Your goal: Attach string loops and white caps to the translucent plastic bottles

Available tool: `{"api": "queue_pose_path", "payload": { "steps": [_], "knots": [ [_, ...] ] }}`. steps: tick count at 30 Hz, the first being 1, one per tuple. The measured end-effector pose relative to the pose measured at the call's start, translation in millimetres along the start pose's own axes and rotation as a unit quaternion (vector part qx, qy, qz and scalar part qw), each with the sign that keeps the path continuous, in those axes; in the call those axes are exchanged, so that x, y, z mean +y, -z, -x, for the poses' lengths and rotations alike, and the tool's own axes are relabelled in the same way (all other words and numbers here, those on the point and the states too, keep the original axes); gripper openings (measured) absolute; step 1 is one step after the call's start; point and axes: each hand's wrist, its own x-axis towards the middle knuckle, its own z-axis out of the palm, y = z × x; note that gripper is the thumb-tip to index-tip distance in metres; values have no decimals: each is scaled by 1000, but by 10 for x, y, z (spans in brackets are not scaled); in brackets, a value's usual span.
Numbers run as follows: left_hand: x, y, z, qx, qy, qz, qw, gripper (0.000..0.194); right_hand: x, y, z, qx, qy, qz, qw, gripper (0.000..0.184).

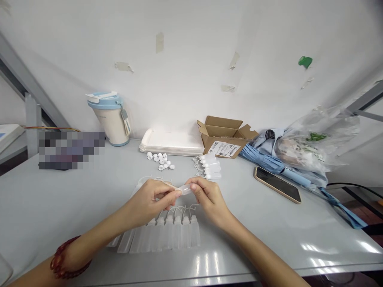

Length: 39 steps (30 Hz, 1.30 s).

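Observation:
A small translucent plastic bottle (185, 189) lies sideways between my two hands above the grey table. At its left end, the thumb and fingers of my left hand (155, 199) are closed on it. My right hand (209, 197) pinches the opposite end. Below my hands lies a row of similar translucent bottles (169, 235), with thin curved tubes at their tops; my left forearm partly covers the row. Beyond my right hand is a smaller group of bottles (212, 167) with white tops. Several loose white caps (161, 158) lie farther back.
Along the wall stand a cream tumbler (112, 123) with a blue lid, a stack of white trays (173, 141) and an open cardboard box (224, 137). To the right are a blue folded umbrella (263, 159), a phone (277, 185) and a plastic bag (314, 139).

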Motion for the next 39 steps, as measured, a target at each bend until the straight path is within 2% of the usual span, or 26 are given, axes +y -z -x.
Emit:
{"api": "queue_pose_path", "payload": {
  "steps": [6, 9, 12, 15, 19, 23, 26, 31, 39],
  "knots": [
    [-87, -40, 1, 30, -110, -109, 987, 37, 17, -24, -14, -10, -72, -35, 997, 37],
    [-113, -49, -2, 30, -127, -130, 983, 33, 28, -44, -16, -14, -97, -68, 993, 38],
    [-106, -18, -20, 30, -98, -125, 987, 30, 44, -37, -28, -8, -105, -89, 990, 37],
    [-114, 74, -54, 29, -44, -122, 991, 29, 62, 56, -70, 21, -86, -26, 996, 34],
    [-222, 238, -110, 56, 5, -156, 986, 30, 92, 339, -158, 14, -72, 108, 991, 25],
    [-402, 333, -164, 114, 2, -196, 974, 32, 161, 647, -212, 7, -128, 151, 980, 24],
    [-523, 349, -187, 102, 13, -191, 976, 35, 217, 782, -214, -9, -150, 181, 972, 21],
    [-609, 348, -202, 67, 19, -175, 982, 38, 212, 832, -197, -56, -178, 235, 954, 18],
    [-627, 379, -201, 59, 23, -184, 981, 37, 230, 832, -183, -43, -216, 322, 921, 16]
  ]
}}
